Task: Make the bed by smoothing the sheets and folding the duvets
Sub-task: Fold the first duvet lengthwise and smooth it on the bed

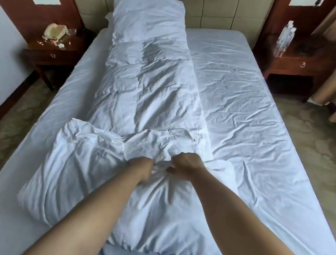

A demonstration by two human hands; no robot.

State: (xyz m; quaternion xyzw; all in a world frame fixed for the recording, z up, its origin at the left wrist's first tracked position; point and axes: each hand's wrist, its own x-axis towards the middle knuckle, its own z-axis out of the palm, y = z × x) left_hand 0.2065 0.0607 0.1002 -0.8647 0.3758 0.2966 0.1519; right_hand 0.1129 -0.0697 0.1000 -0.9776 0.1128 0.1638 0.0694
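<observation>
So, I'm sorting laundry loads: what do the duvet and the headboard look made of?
The duvet looks like matte white woven cotton or a blend over soft filling; it creases finely and bunches where both hands grip it. The headboard looks like beige padded leatherette, with stitched square panels and a slight sheen.

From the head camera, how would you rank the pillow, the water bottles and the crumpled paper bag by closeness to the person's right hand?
Measured from the right hand, which grips the bunched duvet:
1. Pillow, straight ahead at the headboard.
2. Crumpled paper bag, on the left nightstand.
3. Water bottles, on the right nightstand.
The bag and bottles look too close to call; only the pillow is clearly nearest.
</observation>
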